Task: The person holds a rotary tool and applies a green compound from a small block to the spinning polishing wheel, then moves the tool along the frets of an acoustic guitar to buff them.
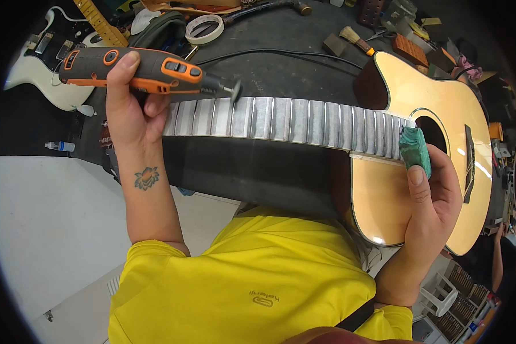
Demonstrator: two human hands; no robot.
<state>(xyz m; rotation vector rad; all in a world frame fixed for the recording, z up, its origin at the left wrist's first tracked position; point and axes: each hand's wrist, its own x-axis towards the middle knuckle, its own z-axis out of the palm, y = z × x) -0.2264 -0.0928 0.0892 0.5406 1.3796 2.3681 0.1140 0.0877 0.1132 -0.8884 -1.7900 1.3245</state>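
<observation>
My left hand (133, 109) is closed around an orange and black rotary tool (89, 64), thumb on top of its body. A small round polishing wheel (236, 92) at the tool's tip stands just above the far edge of the fretboard (264, 117), and whether it touches cannot be told. Silvery tape covers the wood between the metal frets. In my right hand (436, 198) a green bar of polishing compound (415, 152) is pinched over the fretboard's end, near the soundhole. The acoustic guitar (378, 200) lies face up, neck to the left, its pale body at the right.
A white electric guitar (54, 86) lies at the far left. Behind the neck are a roll of masking tape (204, 28), a black cable (281, 53) and a brush (355, 40). Tools and blocks crowd the far right. A small bottle (60, 146) lies left of my arm.
</observation>
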